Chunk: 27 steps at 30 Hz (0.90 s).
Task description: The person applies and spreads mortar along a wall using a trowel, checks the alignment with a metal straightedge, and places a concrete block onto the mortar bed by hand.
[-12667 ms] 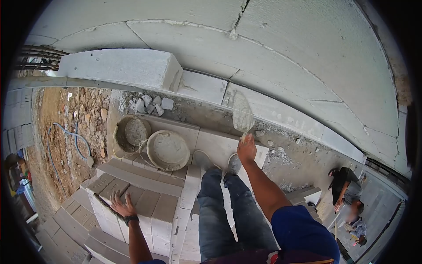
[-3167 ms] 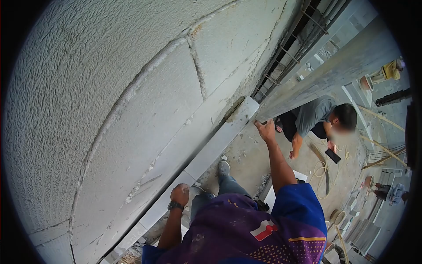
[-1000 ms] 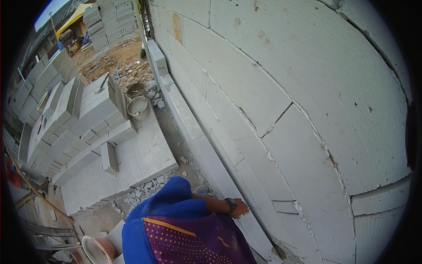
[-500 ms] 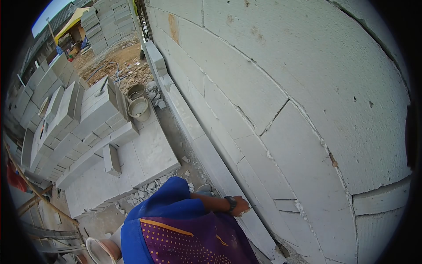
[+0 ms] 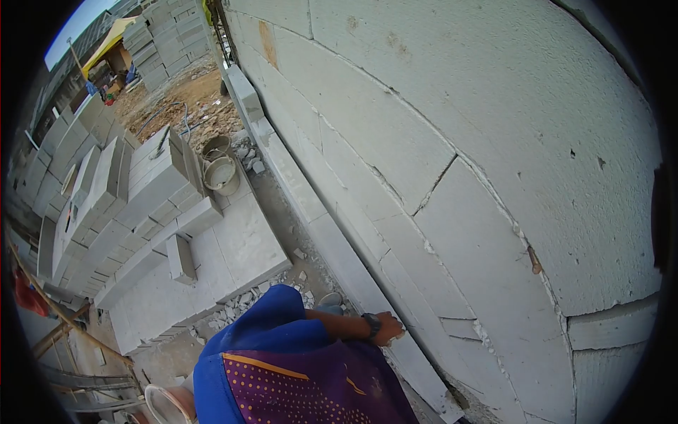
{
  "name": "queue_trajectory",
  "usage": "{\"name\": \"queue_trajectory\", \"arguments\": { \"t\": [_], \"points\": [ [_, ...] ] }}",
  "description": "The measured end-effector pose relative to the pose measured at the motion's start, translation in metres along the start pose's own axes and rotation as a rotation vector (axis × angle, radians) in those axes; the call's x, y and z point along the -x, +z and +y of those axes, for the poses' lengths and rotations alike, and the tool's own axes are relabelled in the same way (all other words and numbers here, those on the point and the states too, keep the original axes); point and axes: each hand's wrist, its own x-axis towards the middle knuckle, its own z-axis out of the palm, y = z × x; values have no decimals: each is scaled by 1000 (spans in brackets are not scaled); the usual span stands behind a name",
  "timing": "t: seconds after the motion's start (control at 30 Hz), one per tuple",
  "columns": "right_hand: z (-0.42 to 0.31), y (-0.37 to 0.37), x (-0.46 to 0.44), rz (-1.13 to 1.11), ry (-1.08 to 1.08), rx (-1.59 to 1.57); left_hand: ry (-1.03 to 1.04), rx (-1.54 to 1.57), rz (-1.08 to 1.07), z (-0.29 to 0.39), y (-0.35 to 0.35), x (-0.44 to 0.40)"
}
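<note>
My left hand (image 5: 387, 329), below a dark wristwatch (image 5: 371, 326), is down on the low course of pale blocks (image 5: 339, 244) that runs along the foot of the wall. Its fingers look curled, with a small whitish patch by the fingertips; what they hold, if anything, is hidden. Close on the right rises the large block wall (image 5: 494, 233), with rough mortar joints. My blue sleeve and purple shirt (image 5: 304, 381) fill the bottom of the view. My right hand does not show.
Stacked pale blocks (image 5: 152, 184) stand to the left, with a single block (image 5: 181, 259) in front. Buckets (image 5: 222, 175) sit beyond the slab (image 5: 247, 240). Rubble (image 5: 244, 305) lies along its near edge. Wooden poles (image 5: 67, 318) and another bucket (image 5: 169, 404) are at lower left.
The view has shifted slightly, and a bit more of my shoe shows beside the arm. My left hand stays at the same place on the low course.
</note>
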Motion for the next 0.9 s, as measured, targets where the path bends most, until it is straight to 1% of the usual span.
{"name": "queue_trajectory", "arguments": {
  "t": [0.33,0.53,0.63,0.73,0.9],
  "points": [
    [10,2,4,-13,-47,51,-6,56,-89,4,-9,-4],
    [17,1,2,-18,-74,76,-26,35,-130,8,-15,-5],
    [18,1,-1,-23,-84,91,-12,54,-119,6,-14,-6],
    [18,0,-5,-24,-93,96,-10,38,-151,3,-14,-7],
    [16,-1,-12,-29,-113,114,-6,24,-104,-1,-12,-5]
  ]
}}
